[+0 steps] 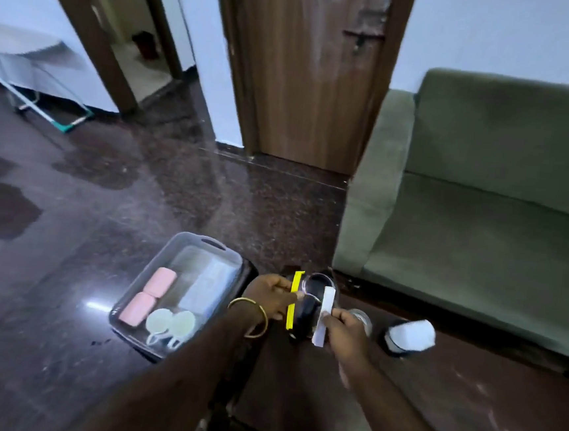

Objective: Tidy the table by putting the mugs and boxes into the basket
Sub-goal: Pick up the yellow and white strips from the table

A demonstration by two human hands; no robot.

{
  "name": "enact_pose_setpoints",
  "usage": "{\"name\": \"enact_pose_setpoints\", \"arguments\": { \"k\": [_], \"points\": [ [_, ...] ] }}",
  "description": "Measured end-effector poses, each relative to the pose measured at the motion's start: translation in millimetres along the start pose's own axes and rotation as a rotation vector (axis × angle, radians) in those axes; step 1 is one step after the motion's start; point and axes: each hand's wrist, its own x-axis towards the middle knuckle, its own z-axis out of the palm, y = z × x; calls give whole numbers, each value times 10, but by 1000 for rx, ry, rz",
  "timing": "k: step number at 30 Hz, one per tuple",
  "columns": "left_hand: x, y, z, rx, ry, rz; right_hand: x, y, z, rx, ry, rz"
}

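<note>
A clear plastic basket [184,241] stands at the table's left end. It holds two pink boxes [160,282] [137,309], a pale box [208,287] and two white mugs [160,321] [182,321]. Just right of the basket I hold two dark mugs side by side above the table. My left hand [269,296] pinches the yellow handle [293,300] of one dark mug [318,282]. The white handle [323,316] of the other dark mug [305,315] is gripped by my right hand [345,327].
On the dark glossy table [449,401], right of my hands, stand a metal cup [363,320] and a black-and-white mug [410,336]. A green sofa [484,198] lies behind the table on the right. A wooden door [309,73] is straight ahead, with dark floor to the left.
</note>
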Motion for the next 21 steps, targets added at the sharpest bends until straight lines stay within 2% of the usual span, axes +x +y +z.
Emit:
{"name": "enact_pose_setpoints", "arguments": {
  "k": [3,10,17,21],
  "points": [
    [228,-172,-642,60,91,14,113,-187,658,24,-61,47],
    [1066,-887,-2034,377,246,-134,582,-271,2312,-39,-181,134],
    [2126,-1486,-2804,561,310,-120,1440,-79,3597,-201,-170,221],
    [2603,-1786,-2908,760,248,-42,1874,143,4023,-370,-118,200]
  ]
}}
